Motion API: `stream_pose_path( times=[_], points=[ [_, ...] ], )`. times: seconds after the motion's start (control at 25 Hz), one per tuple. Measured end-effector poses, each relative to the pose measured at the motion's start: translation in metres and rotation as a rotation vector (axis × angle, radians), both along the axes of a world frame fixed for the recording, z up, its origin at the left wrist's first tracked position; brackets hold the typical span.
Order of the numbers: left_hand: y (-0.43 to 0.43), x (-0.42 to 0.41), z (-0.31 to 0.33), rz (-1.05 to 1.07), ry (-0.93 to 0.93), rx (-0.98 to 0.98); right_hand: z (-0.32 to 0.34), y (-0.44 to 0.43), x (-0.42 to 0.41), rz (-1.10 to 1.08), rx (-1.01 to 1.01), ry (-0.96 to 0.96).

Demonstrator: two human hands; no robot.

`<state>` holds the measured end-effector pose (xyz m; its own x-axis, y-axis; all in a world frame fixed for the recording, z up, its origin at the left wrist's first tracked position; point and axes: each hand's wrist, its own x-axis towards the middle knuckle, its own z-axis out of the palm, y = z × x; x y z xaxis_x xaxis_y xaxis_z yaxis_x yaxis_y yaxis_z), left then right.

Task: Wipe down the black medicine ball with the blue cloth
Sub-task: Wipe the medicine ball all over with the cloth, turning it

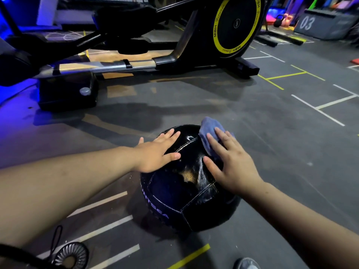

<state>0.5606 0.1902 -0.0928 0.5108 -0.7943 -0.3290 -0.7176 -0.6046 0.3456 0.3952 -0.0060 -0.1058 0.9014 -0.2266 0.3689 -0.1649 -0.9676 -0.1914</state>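
Head view: the right hand presses the blue cloth flat-fingered onto the black medicine ball. The left hand, fingers straight, steadies it. Wiping looks midway; the lower panels seem left.

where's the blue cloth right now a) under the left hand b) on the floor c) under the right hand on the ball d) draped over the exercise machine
c: the right hand presses the blue cloth flat against the black medicine ball, while the left hand rests bare on the ball's other side.
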Motion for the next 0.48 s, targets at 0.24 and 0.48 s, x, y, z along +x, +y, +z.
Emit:
stream_pose_path(
  times=[0.24,0.48],
  points=[
    [-0.007,-0.003,0.005,0.002,-0.012,0.057,-0.034,0.035,-0.038,0.498,-0.405,-0.087],
    [-0.010,-0.003,0.009,0.018,-0.005,0.062,-0.017,-0.006,-0.019,0.430,-0.355,-0.061]
  ],
)
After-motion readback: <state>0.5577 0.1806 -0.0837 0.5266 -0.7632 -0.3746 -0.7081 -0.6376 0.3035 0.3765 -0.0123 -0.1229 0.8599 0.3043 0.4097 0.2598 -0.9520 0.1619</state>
